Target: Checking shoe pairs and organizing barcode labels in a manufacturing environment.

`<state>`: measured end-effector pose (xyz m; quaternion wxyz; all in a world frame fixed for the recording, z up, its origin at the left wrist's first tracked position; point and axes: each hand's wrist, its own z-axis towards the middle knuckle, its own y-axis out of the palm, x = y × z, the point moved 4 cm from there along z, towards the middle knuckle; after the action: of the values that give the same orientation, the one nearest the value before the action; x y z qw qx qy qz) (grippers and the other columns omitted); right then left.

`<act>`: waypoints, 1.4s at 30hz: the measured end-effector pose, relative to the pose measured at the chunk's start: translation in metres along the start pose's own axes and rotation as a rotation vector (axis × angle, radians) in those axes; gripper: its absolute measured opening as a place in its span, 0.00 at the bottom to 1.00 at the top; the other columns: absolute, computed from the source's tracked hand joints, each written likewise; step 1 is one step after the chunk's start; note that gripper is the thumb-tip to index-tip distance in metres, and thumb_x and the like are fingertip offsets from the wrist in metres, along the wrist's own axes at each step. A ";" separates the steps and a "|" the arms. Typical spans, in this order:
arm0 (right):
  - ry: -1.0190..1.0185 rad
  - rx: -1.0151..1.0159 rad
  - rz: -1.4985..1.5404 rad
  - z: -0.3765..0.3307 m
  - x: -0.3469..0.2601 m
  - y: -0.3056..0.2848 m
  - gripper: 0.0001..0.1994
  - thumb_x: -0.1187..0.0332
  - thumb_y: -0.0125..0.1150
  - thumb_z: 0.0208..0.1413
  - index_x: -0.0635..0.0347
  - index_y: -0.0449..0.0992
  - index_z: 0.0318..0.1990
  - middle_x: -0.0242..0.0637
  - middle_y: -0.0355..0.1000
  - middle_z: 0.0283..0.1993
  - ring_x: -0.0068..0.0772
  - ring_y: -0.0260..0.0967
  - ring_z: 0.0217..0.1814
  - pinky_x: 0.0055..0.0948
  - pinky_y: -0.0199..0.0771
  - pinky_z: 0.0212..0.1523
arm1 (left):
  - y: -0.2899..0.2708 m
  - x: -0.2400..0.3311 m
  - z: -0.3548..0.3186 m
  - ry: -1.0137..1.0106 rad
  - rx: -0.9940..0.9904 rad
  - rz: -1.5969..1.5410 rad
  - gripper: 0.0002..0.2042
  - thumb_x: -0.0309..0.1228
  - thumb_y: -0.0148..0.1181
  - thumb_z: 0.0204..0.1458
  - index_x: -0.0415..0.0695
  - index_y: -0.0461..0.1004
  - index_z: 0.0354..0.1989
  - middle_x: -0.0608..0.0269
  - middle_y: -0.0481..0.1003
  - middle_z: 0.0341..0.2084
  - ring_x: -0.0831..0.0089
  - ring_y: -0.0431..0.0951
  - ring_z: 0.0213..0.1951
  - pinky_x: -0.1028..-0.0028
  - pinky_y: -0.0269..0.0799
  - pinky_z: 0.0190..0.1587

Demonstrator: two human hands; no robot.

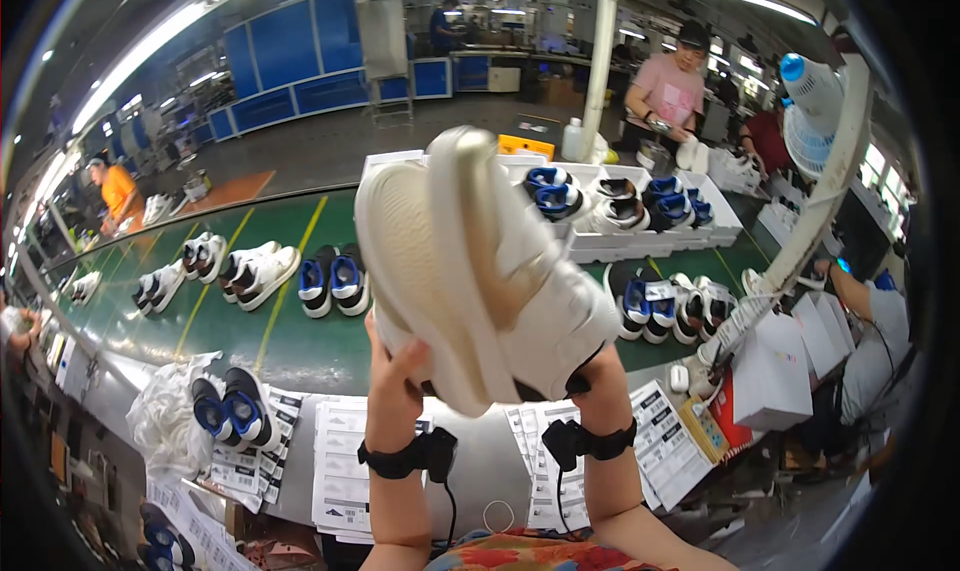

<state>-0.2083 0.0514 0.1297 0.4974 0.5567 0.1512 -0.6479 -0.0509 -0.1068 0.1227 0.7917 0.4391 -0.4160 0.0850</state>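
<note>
Head view: two white sneakers are held up side by side at the centre, above the near grey table [485, 461]. The left sneaker [400, 236] is grasped low by the left hand [397, 366], its thumb pressed against it; the right sneaker [555, 321] is gripped by the right hand [600, 369], whose fingers are mostly hidden.

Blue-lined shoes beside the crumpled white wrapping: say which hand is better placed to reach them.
Probably the left hand: it is nearer the blue-lined shoes, which stand to the person's left; the right hand is farther. Both hands hold white shoes, so the left would need freeing first.
</note>
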 end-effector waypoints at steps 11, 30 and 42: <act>-0.052 -0.165 -0.491 -0.057 0.048 -0.030 0.26 0.73 0.60 0.54 0.65 0.64 0.61 0.42 0.67 0.60 0.35 0.62 0.64 0.30 0.62 0.62 | -0.024 -0.059 -0.046 -0.335 0.137 -0.459 0.26 0.50 0.48 0.59 0.39 0.67 0.55 0.50 0.76 0.44 0.62 0.80 0.37 0.66 0.80 0.39; 0.109 0.206 -0.695 0.048 0.209 0.027 0.19 0.71 0.52 0.48 0.66 0.71 0.50 0.60 0.73 0.38 0.60 0.71 0.42 0.45 0.72 0.45 | -0.201 -0.083 0.145 -0.228 -0.092 1.386 0.38 0.29 0.64 0.48 0.36 0.46 0.64 0.43 0.67 0.51 0.59 0.71 0.51 0.69 0.63 0.56; 0.583 0.425 -1.127 -0.213 -0.014 -0.182 0.15 0.64 0.66 0.51 0.64 0.77 0.43 0.45 0.76 0.39 0.42 0.74 0.38 0.35 0.73 0.42 | 0.079 -0.134 -0.038 -0.197 -0.847 1.325 0.25 0.33 0.66 0.49 0.38 0.69 0.55 0.46 0.72 0.52 0.54 0.72 0.55 0.64 0.64 0.58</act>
<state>-0.2358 0.3014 0.0057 -0.0987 0.6306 0.4162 -0.6476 -0.1539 0.0003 0.0638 0.6354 -0.2332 -0.6561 0.3338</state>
